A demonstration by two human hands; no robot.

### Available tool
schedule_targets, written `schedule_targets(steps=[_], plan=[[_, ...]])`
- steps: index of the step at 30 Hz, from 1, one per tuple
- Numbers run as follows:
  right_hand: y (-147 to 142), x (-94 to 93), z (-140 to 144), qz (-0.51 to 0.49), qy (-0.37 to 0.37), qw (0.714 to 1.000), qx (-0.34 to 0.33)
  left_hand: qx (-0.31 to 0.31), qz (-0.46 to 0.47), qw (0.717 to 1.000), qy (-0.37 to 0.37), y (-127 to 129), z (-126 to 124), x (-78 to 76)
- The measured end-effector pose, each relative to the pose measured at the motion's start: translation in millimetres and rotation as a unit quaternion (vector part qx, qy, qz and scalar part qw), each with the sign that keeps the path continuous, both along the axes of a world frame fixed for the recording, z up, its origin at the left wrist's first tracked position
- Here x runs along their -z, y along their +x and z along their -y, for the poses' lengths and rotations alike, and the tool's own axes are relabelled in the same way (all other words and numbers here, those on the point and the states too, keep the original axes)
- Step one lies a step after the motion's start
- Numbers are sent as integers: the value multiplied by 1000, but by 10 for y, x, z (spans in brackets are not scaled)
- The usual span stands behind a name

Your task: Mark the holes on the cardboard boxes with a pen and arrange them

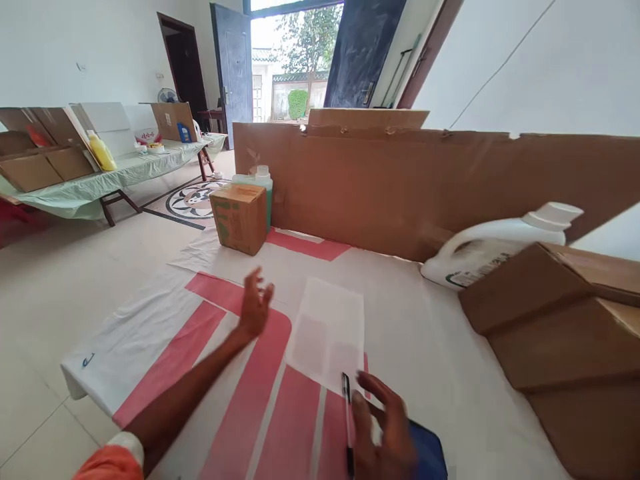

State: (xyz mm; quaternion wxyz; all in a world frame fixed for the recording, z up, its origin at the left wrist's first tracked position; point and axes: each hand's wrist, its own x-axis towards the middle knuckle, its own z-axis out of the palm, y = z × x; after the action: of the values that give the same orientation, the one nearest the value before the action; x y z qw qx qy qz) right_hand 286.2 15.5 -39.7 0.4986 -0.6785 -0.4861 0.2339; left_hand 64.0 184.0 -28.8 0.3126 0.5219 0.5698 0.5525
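My left hand [255,305] hovers open above the red-and-white table cover [165,333], fingers spread, holding nothing. It reaches toward a small closed cardboard box [239,217] further back. My right hand [387,433] is low at the front edge, fingers loosely spread over a dark blue flat object [430,453], next to a black pen [346,413]. Whether it grips the pen is unclear. A translucent white sheet [330,333] lies flat between the two hands.
A green-and-white bottle [260,183] stands behind the small box. A white jug [495,247] lies on its side at right, next to an open cardboard box [565,327]. A tall cardboard wall [400,180] lines the back. Another table [100,180] with boxes stands at left.
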Motion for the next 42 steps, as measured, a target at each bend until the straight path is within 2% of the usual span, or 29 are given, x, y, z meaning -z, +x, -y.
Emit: schedule_targets(steps=[2, 4, 7, 10, 12, 14, 16, 18, 21, 23, 25, 28, 30, 32, 35, 38, 40, 42], plan=[[-378, -6, -579, -35, -24, 994, -101, -77, 3, 997, 2, -596, -565, -65], [-751, -19, -1211, -64, -52, 978, -190, -128, 5, 992, -3, -1083, -1024, -127], [-1262, -21, -2134, -98, -64, 954, -275, -154, 3, 988, -21, -1571, -1532, -185], [-1711, 7, -2908, -112, -74, 945, -297, -147, 4, 988, -42, -1815, -1904, -195], [-1967, 26, -3281, -120, -82, 943, -300, -125, 6, 991, -52, -1881, -2086, -187], [-2157, 28, -3509, -130, -88, 941, -301, -86, 9, 995, -58, -1887, -2183, -182], [-2243, 4, -3578, -140, -92, 939, -301, -49, 8, 997, -59, -1843, -2148, -197], [-2197, -47, -3487, -151, -94, 937, -302, -30, 2, 998, -52, -1755, -1940, -235], [-1904, -137, -3062, -165, -82, 931, -314, -21, -22, 999, -33, -1560, -1268, -278], [-1632, -161, -2609, -176, -74, 927, -323, -12, -36, 999, -26, -1398, -622, -239], [-1366, -130, -2059, -190, -72, 919, -337, 12, -48, 998, -30, -1225, 106, -121], [-1048, -20, -1168, -147, -90, 940, -295, 33, -60, 997, -42, -980, 1158, 114], [-888, 31, -627, -114, -114, 955, -250, 17, -60, 997, -40, -856, 1715, 196], [-754, 16, -197, -86, -122, 966, -209, 1, -58, 998, -21, -785, 2099, 157], [-601, -114, 189, -48, -79, 979, -184, 30, -72, 997, 7, -784, 2356, -62], [-537, -249, 334, 2, -21, 983, -185, 70, -84, 994, 1, -842, 2347, -218], [-554, -288, 362, 11, -18, 982, -190, 80, -78, 994, -18, -874, 2278, -205], [-593, -290, 374, -1, -22, 983, -183, 85, -67, 993, -46, -892, 2205, -122]])
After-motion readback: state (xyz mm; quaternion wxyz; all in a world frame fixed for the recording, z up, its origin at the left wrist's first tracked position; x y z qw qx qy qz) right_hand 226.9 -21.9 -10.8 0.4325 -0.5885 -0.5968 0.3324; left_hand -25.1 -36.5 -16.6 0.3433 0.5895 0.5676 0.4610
